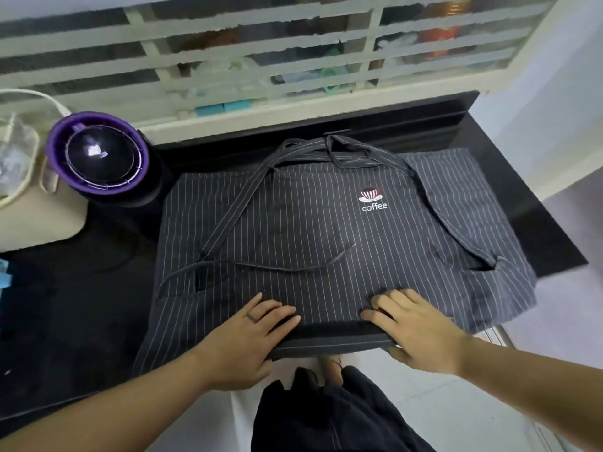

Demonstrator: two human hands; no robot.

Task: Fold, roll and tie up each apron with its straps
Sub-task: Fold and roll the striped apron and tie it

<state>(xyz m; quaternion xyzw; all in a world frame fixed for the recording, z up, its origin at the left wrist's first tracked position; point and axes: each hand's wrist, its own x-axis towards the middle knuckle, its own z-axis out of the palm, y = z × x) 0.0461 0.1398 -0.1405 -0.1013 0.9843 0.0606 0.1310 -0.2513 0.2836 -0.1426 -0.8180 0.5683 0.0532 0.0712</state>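
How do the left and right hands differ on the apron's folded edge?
The left hand lays its fingers nearly straight on the fold; the right hand curls its own, knuckles raised. The left hand wears a ring; the right hand shows none. Both hold the near fold of the apron, fingers on top and thumb at its near side.

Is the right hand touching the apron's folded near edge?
Touching. The head view shows the right hand on the apron, fingers on top of its folded near edge and thumb below it.
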